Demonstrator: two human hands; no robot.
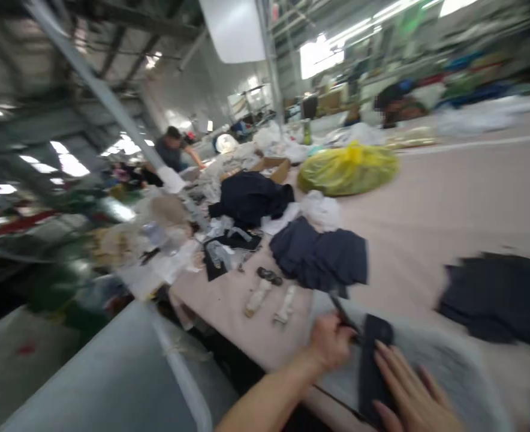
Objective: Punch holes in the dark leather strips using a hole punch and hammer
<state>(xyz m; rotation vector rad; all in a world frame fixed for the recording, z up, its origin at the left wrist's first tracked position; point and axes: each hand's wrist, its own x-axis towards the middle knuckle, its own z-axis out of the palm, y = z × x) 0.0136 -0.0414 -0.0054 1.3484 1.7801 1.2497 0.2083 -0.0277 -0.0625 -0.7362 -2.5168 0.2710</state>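
Observation:
My left hand (332, 341) is closed around a slim dark tool (343, 311), whose exact kind is blurred. The tool's tip points up and left, and its lower end is by the edge of a narrow dark piece (375, 366) with rounded corners. My right hand (413, 384) lies flat on that piece, fingers stretched out. Under both is a whitish translucent sheet (445, 354) near the table's front edge. Beyond my left hand is a pile of dark blue fabric pieces (321, 252). More dark cut pieces (499, 294) lie on the right.
Two pale, narrow objects (258, 297) lie left of my hands. Farther back are a black fabric bundle (251, 195), a cardboard box (276, 169) and a yellow plastic bag (348, 171). A metal pole (98, 90) slants across the left. Another person (170, 150) leans over the far end.

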